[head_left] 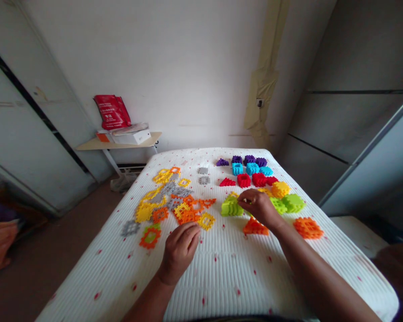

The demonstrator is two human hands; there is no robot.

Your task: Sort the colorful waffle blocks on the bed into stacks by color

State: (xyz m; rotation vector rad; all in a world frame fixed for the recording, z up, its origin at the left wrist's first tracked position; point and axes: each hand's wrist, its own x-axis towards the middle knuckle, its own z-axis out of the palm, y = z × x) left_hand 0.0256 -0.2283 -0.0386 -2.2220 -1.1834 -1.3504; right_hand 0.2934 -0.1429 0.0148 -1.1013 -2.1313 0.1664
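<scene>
My left hand (pixel 182 245) hangs low over the cloth with its fingers curled together. Its fingertips are close to a yellow square interlocking piece (pixel 206 221); whether they touch it I cannot tell. My right hand (pixel 258 205) is closed in a pinch just right of a stack of green interlocking pieces (pixel 231 206). Anything between those fingers is hidden. Below this hand lies an orange triangular stack (pixel 255 226). More green stacks (pixel 293 203) and a yellow stack (pixel 280 189) sit behind and to its right.
Loose orange pieces (pixel 188 216), grey pieces (pixel 175 189) and yellow pieces (pixel 144 212) lie scattered at left. Red (pixel 243 180), light blue (pixel 252 168) and purple stacks (pixel 249 159) stand in rows at the far right. An orange stack (pixel 308 228) lies near the right edge.
</scene>
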